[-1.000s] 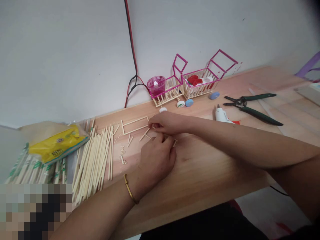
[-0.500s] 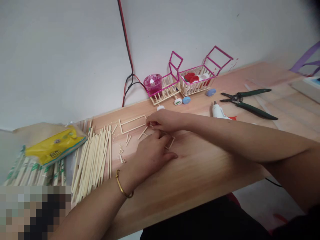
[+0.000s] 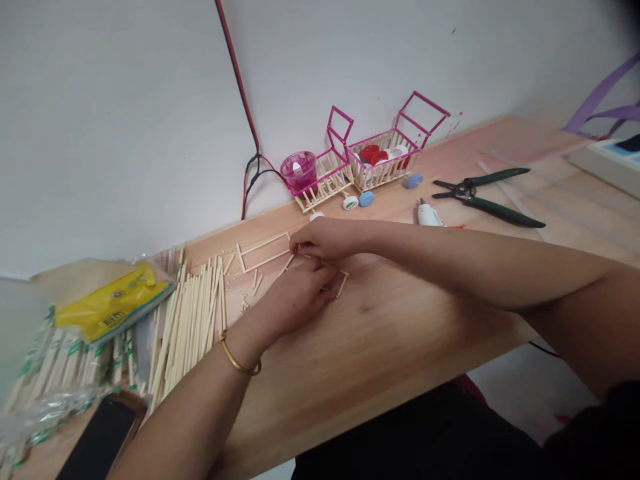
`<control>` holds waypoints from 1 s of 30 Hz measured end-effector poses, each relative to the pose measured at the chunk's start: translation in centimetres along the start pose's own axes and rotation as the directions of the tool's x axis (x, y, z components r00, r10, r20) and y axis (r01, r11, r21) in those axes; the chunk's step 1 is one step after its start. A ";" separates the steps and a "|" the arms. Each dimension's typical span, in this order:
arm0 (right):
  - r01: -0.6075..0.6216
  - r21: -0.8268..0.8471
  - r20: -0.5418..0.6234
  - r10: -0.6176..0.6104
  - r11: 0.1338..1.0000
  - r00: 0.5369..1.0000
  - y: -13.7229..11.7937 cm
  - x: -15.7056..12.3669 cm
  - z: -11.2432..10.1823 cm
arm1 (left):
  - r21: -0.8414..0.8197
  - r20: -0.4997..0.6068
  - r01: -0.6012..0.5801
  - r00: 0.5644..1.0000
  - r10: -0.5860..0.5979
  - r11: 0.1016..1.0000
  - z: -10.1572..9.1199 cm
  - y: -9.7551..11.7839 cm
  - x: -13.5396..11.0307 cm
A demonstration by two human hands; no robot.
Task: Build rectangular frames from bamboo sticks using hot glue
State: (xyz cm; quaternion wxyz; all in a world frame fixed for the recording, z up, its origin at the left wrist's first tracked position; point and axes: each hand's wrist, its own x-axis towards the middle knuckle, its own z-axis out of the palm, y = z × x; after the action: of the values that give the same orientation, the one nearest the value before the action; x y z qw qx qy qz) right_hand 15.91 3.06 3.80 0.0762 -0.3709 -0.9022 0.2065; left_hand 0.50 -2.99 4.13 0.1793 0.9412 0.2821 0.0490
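The stick frame [image 3: 343, 285] lay on the table [image 3: 400, 347], partly beneath the nearer left hand [image 3: 300, 297], long axis apparently left-to-right; the right hand [image 3: 323, 239] was beyond. Neither grip's closure could be determined.

Pale thin-stick wooden frame [image 3: 343, 285] mostly hidden under left-hand fingers [image 3: 326, 273] and right-hand fingers [image 3: 300, 239]; grip unreadable. White plastic glue gun [image 3: 428, 214]: rear behind bare right forearm [image 3: 450, 257]. Flat black phone [image 3: 100, 437], counter [image 3: 400, 333] near-left corner: cut off at bottom.

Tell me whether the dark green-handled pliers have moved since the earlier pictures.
No: the pliers lie in the same place, right of the rightmost magenta-rimmed stick cart.
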 end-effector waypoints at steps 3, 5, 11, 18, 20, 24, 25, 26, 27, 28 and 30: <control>-0.011 -0.002 0.014 0.011 1.000 1.000 -0.3 0.0 -0.3 | 0.018 -0.007 0.005 1.000 -0.005 1.000 0.2 0.0 0.0; -0.026 -0.003 0.025 0.026 1.000 0.999 -0.5 0.0 -0.5 | 0.022 0.002 0.004 1.000 -0.004 1.000 0.3 0.0 0.0; -0.062 0.006 0.006 0.062 0.998 0.998 -0.7 -1.0 -1.5 | 0.023 0.027 -0.006 1.000 0.005 1.000 0.2 -0.2 -0.1; -0.059 0.084 -0.073 0.065 0.995 0.995 -1.9 -6.4 -5.2 | 0.042 0.032 0.001 0.999 -0.002 0.999 0.3 -0.1 -0.5; -0.169 0.028 -0.109 0.171 0.985 0.979 -1.9 -9.0 -5.6 | 0.045 0.030 0.018 0.999 -0.019 0.999 0.2 -0.1 -0.5; -0.473 -0.159 -0.314 0.410 0.867 0.857 -0.7 -14.6 -4.2 | 0.037 0.052 0.028 0.998 -0.030 0.999 0.2 -0.2 -0.5; -0.515 -0.169 -0.356 0.435 0.840 0.827 -0.2 -15.9 -3.6 | 0.033 0.056 0.025 0.998 -0.027 0.999 0.2 -0.2 -0.4; -0.547 -0.155 -0.369 0.465 0.823 0.805 0.2 -17.1 -3.2 | 0.031 0.056 0.023 0.998 -0.025 0.999 0.3 -0.3 -0.4; -0.583 -0.128 -0.376 0.504 0.802 0.777 0.5 -18.2 -2.8 | 0.030 0.053 0.021 0.998 -0.023 0.999 0.3 -0.4 -0.4; -0.619 -0.107 -0.391 0.540 0.778 0.746 0.8 -19.1 -2.4 | 0.030 0.052 0.022 0.998 -0.024 0.999 0.4 -0.4 -0.3; -0.644 -0.126 -0.399 0.556 0.755 0.729 1.2 -20.4 -2.0 | 0.031 0.051 0.032 0.998 -0.034 0.999 0.4 -0.5 -0.2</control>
State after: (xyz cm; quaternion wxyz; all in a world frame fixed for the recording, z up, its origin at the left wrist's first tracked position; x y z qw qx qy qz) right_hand 31.81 -9.90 5.40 0.1095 -0.6806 -0.7236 0.0354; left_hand 0.13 -2.85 3.53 0.1731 0.9400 0.2936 0.0174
